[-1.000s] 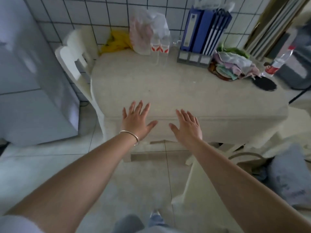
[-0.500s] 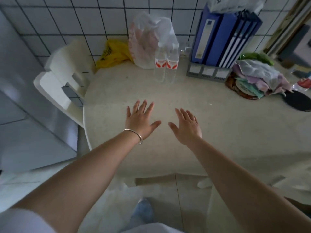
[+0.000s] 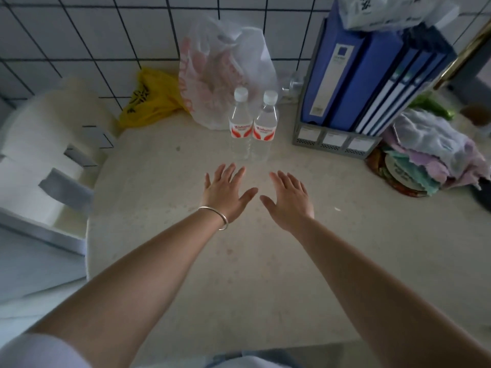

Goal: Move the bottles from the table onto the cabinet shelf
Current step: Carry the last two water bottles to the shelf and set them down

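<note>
Two clear water bottles with white caps and red-and-white labels stand upright side by side near the back of the beige table point(image 3: 164, 187): the left bottle point(image 3: 240, 123) and the right bottle point(image 3: 264, 126), touching each other. My left hand point(image 3: 225, 192), with a silver bracelet on the wrist, hovers open over the table just in front of the bottles. My right hand point(image 3: 288, 200) is open beside it, a little nearer to me. Neither hand touches a bottle. No cabinet shelf is in view.
A translucent plastic bag point(image 3: 225, 65) and a yellow bag point(image 3: 151, 96) sit behind the bottles against the tiled wall. Blue binders in a grey rack point(image 3: 372, 75) stand to the right, with a pile of cloths point(image 3: 430, 152) beyond. A white plastic chair point(image 3: 45, 150) is at left.
I have moved closer to the table, and both open hands have reached forward over it toward the two bottles. The bottles have not moved.
</note>
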